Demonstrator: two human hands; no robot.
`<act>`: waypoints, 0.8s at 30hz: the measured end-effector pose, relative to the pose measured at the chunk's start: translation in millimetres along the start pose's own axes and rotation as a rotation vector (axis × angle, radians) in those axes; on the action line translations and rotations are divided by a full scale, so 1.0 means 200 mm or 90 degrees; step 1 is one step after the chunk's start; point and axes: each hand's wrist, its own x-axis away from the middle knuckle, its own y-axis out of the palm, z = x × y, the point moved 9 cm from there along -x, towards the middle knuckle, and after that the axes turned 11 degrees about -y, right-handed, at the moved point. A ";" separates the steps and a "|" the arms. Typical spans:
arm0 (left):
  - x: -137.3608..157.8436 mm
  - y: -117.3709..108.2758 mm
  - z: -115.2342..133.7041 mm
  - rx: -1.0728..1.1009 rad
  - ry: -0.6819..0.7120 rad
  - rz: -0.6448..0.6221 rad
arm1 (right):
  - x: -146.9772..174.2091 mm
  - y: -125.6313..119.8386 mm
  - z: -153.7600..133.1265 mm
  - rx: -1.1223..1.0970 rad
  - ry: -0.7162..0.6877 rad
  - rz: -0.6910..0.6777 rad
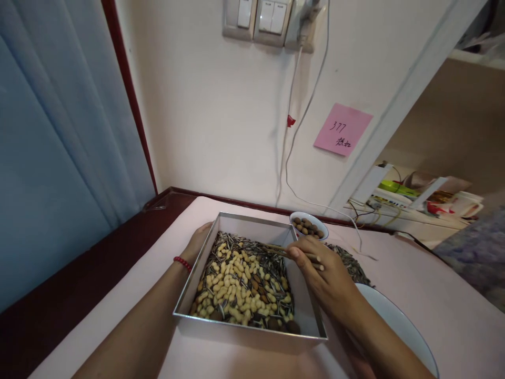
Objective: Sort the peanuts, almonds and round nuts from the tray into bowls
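Observation:
A square metal tray holds peanuts, striped sunflower seeds, some almonds and a few round brown nuts. My left hand, with a red bead bracelet at the wrist, grips the tray's left side from outside; its fingers are partly hidden by the wall. Over the tray's right wall, my right hand is closed around a pair of wooden chopsticks. Their tips point left, low over the sunflower seeds near the back; whether they pinch anything is too small to tell.
Behind the tray's right corner stands a white bowl of round brown nuts. A sunflower seed pile lies right of my right hand. A larger white bowl sits partly under my right forearm. A cable hangs down the wall onto the table.

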 end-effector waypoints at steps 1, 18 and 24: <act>0.00 0.00 0.00 0.013 -0.001 -0.004 | -0.01 0.01 0.00 0.003 -0.002 -0.004; 0.03 0.01 0.01 0.082 -0.030 -0.012 | 0.03 0.00 0.00 0.025 -0.004 0.023; 0.02 0.01 0.00 0.060 -0.024 -0.016 | 0.13 -0.13 -0.09 0.014 -0.005 0.073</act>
